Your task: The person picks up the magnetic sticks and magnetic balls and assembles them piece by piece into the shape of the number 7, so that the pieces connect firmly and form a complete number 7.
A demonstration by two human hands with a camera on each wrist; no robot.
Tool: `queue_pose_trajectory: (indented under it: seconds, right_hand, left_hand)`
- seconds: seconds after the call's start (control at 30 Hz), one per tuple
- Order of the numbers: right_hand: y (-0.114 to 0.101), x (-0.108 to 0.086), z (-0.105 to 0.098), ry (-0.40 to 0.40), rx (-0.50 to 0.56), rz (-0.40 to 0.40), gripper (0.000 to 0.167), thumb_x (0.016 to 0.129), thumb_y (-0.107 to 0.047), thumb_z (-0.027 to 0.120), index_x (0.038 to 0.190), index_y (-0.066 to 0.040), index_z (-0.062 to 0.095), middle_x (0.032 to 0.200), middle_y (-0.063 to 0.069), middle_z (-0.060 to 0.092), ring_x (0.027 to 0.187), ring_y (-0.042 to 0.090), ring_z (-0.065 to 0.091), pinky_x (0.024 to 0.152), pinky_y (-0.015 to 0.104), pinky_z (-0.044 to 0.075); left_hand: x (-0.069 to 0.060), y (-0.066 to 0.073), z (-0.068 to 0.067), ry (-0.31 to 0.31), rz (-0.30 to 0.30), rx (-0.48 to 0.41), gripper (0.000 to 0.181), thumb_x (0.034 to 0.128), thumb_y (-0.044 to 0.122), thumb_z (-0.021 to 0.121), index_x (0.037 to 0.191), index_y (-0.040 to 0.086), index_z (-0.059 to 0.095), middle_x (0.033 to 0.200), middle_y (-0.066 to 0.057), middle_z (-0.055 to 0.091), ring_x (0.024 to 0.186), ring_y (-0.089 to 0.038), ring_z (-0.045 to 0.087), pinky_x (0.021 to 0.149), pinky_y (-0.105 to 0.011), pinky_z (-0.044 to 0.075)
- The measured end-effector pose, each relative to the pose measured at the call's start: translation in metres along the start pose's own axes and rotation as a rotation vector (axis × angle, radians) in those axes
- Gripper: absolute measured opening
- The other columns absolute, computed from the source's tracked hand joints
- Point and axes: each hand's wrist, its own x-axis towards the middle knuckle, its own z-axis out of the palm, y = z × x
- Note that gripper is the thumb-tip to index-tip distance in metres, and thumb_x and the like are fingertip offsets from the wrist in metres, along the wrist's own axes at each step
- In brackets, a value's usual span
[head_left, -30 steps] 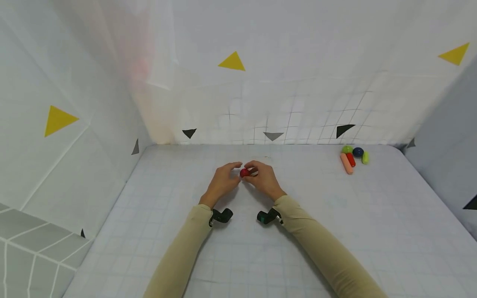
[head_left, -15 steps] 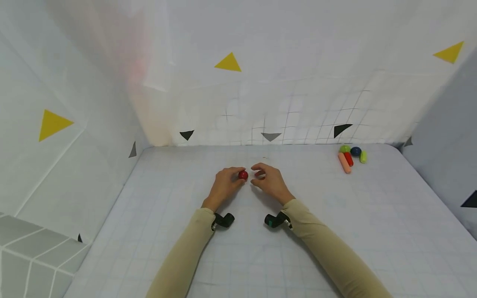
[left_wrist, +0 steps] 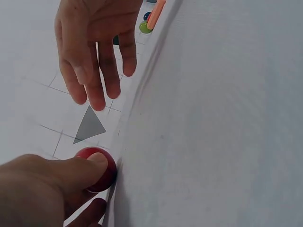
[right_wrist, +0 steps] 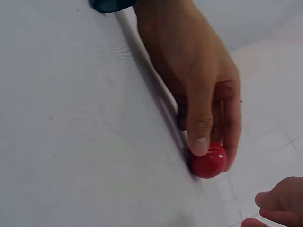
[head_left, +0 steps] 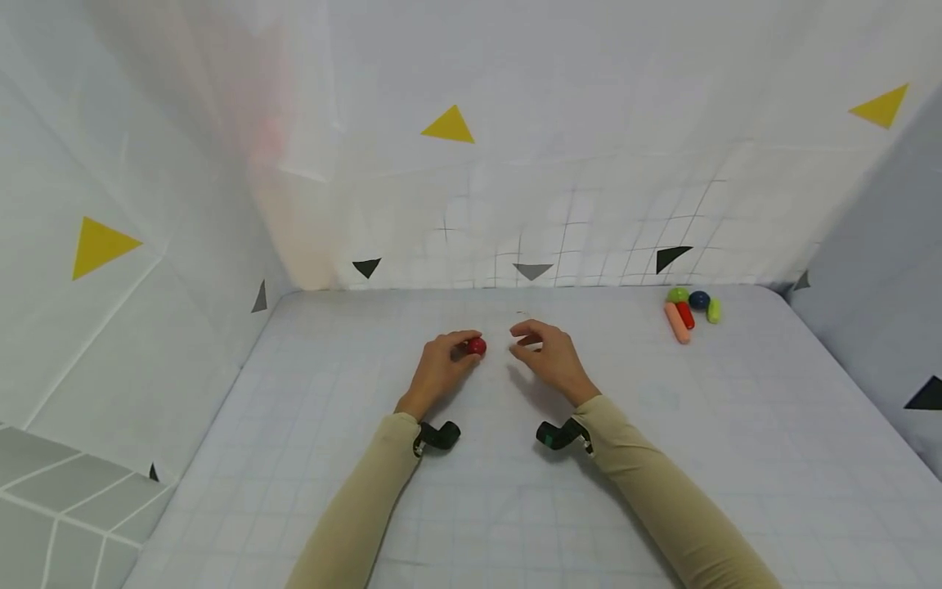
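In the head view my left hand (head_left: 436, 368) pinches a small, shiny red ball (head_left: 477, 347) between thumb and fingers, low over the table. The right wrist view shows a thin seam line on this red ball (right_wrist: 209, 163), with the left thumb lying on it. To the right, a short gap away, my right hand (head_left: 555, 360) is held just above the table with its fingers loosely bent and nothing in them. Its fingers (left_wrist: 96, 97) hang apart from one another in the left wrist view. The ball's underside is hidden.
At the table's far right lie a green round piece (head_left: 678, 294), a dark blue round piece (head_left: 700, 300), a red oblong piece (head_left: 685, 315), an orange sausage-shaped piece (head_left: 677, 323) and a light green oblong piece (head_left: 714, 311). White sheeting rises behind the table (head_left: 486, 507).
The red ball has passed from my right fingers into my left hand's pinch. My right hand has let go and drawn away to the right.
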Motion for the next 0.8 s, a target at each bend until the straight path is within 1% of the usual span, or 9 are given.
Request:
queue_pose_trajectory:
  seconds: [0.1, 0.23, 0.4, 0.47, 0.57, 0.7, 0.8]
  right_hand:
    - [-0.001, 0.001, -0.007, 0.024, -0.014, -0.007, 0.028, 0.097, -0.005, 0.074, 0.124, 0.001, 0.07, 0.122, 0.013, 0.071, 0.108, 0.031, 0.068, 0.091, 0.05, 0.056]
    - [-0.001, 0.003, -0.013, 0.048, -0.025, 0.006, 0.03, 0.097, -0.006, 0.074, 0.125, 0.001, 0.069, 0.123, 0.014, 0.07, 0.108, 0.031, 0.068, 0.092, 0.05, 0.056]
    - [-0.001, 0.004, -0.02, 0.078, -0.014, 0.026, 0.034, 0.098, -0.008, 0.073, 0.13, -0.001, 0.066, 0.125, 0.016, 0.069, 0.11, 0.032, 0.067, 0.093, 0.05, 0.054]
    - [-0.001, 0.004, -0.023, 0.091, -0.01, 0.032, 0.034, 0.098, -0.009, 0.073, 0.13, -0.002, 0.065, 0.124, 0.016, 0.069, 0.11, 0.032, 0.066, 0.094, 0.05, 0.054]
    - [-0.002, 0.003, -0.028, 0.109, -0.004, 0.048, 0.034, 0.098, -0.01, 0.073, 0.131, -0.003, 0.065, 0.124, 0.016, 0.069, 0.111, 0.033, 0.066, 0.093, 0.05, 0.054]
    - [0.0, 0.002, -0.032, 0.111, -0.008, 0.078, 0.035, 0.098, -0.013, 0.072, 0.131, -0.004, 0.066, 0.125, 0.015, 0.069, 0.111, 0.032, 0.066, 0.09, 0.049, 0.054]
    - [0.003, 0.001, -0.035, 0.105, -0.011, 0.087, 0.035, 0.099, -0.014, 0.072, 0.131, -0.004, 0.065, 0.126, 0.015, 0.069, 0.111, 0.033, 0.065, 0.09, 0.05, 0.053]
  left_hand:
    - [0.0, -0.001, 0.0, -0.004, -0.026, -0.009, 0.044, 0.0944, 0.011, 0.08, 0.137, 0.014, 0.07, 0.127, -0.006, 0.07, 0.113, -0.023, 0.061, 0.102, -0.042, 0.049]
    - [0.001, -0.001, 0.0, 0.004, -0.038, -0.031, 0.044, 0.0946, 0.012, 0.079, 0.137, 0.015, 0.07, 0.128, -0.004, 0.07, 0.115, -0.022, 0.06, 0.103, -0.042, 0.048]
    - [0.001, -0.001, -0.002, 0.039, -0.05, -0.095, 0.041, 0.094, 0.01, 0.08, 0.134, 0.012, 0.071, 0.127, -0.006, 0.071, 0.117, -0.022, 0.062, 0.102, -0.042, 0.049]
    - [0.001, -0.001, -0.002, 0.042, -0.054, -0.114, 0.04, 0.0944, 0.009, 0.079, 0.134, 0.011, 0.071, 0.129, -0.006, 0.07, 0.119, -0.021, 0.062, 0.102, -0.041, 0.048]
    - [0.0, -0.001, -0.001, 0.039, -0.07, -0.124, 0.04, 0.0957, 0.012, 0.078, 0.135, 0.013, 0.07, 0.131, -0.004, 0.069, 0.121, -0.019, 0.061, 0.104, -0.039, 0.048]
    - [-0.003, 0.0, 0.002, 0.04, -0.099, -0.131, 0.04, 0.0967, 0.015, 0.077, 0.136, 0.017, 0.07, 0.131, -0.001, 0.068, 0.122, -0.017, 0.06, 0.105, -0.039, 0.047]
    - [-0.005, 0.0, 0.003, 0.043, -0.095, -0.121, 0.04, 0.0973, 0.017, 0.077, 0.136, 0.018, 0.07, 0.133, -0.001, 0.068, 0.123, -0.017, 0.06, 0.106, -0.038, 0.046]
